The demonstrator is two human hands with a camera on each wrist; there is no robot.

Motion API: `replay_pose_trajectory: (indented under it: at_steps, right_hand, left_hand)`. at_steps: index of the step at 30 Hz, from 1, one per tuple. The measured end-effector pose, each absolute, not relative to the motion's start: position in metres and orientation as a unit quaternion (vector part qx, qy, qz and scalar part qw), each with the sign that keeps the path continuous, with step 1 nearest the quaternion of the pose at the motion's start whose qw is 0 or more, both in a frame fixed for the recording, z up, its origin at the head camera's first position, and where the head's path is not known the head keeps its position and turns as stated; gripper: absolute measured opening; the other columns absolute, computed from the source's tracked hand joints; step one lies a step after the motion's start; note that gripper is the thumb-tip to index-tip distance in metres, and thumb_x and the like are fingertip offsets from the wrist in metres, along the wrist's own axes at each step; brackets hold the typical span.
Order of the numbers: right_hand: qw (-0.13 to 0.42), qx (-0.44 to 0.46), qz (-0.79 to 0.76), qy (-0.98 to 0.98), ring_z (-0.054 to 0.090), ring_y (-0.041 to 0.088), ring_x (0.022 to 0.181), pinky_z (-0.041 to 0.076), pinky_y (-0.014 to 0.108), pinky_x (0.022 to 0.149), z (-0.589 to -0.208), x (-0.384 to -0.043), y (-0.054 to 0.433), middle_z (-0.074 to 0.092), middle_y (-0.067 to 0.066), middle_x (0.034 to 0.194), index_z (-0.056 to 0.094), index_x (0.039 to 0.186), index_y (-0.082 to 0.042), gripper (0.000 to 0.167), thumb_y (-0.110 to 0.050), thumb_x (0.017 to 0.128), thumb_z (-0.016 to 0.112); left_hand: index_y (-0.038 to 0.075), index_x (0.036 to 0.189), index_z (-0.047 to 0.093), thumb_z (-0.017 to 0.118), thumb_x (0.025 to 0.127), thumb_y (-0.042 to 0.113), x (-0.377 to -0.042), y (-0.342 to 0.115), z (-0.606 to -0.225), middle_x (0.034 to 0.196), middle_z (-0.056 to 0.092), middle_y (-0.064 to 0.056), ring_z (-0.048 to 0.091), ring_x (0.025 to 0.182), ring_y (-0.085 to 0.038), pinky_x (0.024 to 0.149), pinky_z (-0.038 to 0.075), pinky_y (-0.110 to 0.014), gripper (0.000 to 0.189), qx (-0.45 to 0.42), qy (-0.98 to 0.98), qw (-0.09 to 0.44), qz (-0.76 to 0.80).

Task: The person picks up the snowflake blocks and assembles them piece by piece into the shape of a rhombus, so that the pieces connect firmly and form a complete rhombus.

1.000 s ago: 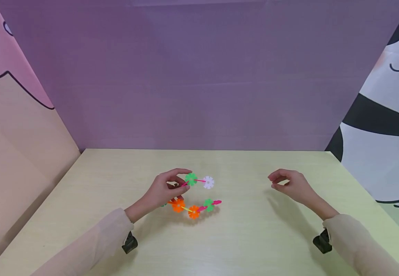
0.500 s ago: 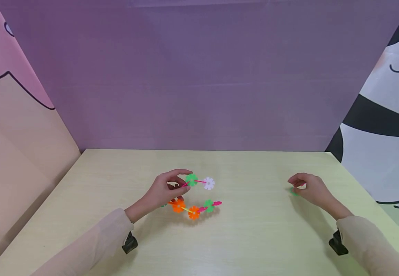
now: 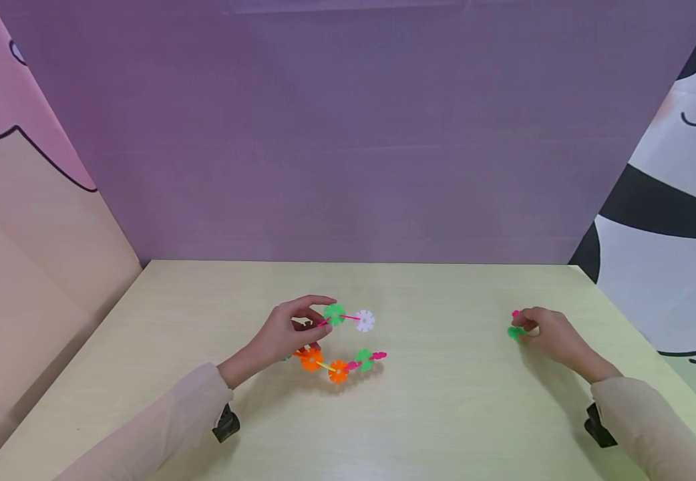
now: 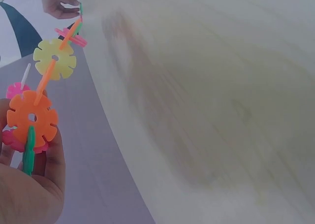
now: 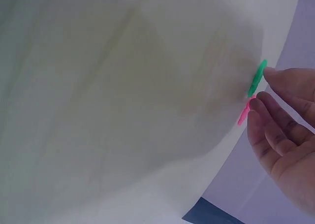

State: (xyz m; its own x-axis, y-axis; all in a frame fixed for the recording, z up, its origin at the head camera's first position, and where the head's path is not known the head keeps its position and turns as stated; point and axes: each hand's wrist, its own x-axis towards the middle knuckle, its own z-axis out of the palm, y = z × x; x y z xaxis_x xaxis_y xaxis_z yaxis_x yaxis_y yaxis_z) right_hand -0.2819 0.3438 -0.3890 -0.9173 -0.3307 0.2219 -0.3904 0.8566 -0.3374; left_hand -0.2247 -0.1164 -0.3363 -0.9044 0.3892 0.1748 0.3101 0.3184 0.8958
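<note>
My left hand grips a chain of slotted, flower-shaped building discs at the middle left. Orange, green, pink and white pieces stick out past its fingers in the head view. Close up in the left wrist view, a yellow disc sits on the chain beyond an orange disc. Over the table's right side, my right hand holds a green disc and a pink disc by its fingertips. Whether these two are joined is hidden by the fingers.
Both hands are over a pale wood-look table. A purple panel rises behind its back edge. Cartoon-printed panels flank it, pink and cream at left, black and white at right.
My right hand has moved right, away from the left one. The green and pink discs at its fingertips, out of sight at first, now show. The left hand and its chain stay put.
</note>
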Motion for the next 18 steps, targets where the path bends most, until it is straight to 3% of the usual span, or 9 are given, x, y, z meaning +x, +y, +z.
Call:
replay_pose_trajectory:
  at_steps: [14, 18]
  right_hand:
    - [0.053, 0.190, 0.202, -0.959, 0.060, 0.023, 0.072, 0.047, 0.027, 0.061, -0.392, -0.286, 0.348, 0.065, 0.013, 0.084, 0.063, 0.086, 0.002, 0.015, -0.002, 0.073, 0.070]
    - [0.057, 0.199, 0.199, -0.958, 0.060, 0.024, 0.072, 0.049, 0.030, 0.062, -0.391, -0.287, 0.348, 0.063, 0.013, 0.082, 0.063, 0.086, 0.004, 0.019, 0.001, 0.070, 0.071]
  left_hand:
    - [0.025, 0.121, 0.056, 0.068, 0.082, 0.020, -0.240, -0.121, -0.357, 0.091, 0.065, -0.010, 0.066, 0.059, -0.021, 0.054, 0.054, -0.035, 0.041, 0.217, 0.809, 0.032, 0.546]
    - [0.026, 0.120, 0.056, 0.068, 0.082, 0.020, -0.239, -0.121, -0.357, 0.091, 0.065, -0.010, 0.066, 0.059, -0.020, 0.054, 0.054, -0.034, 0.040, 0.220, 0.808, 0.033, 0.545]
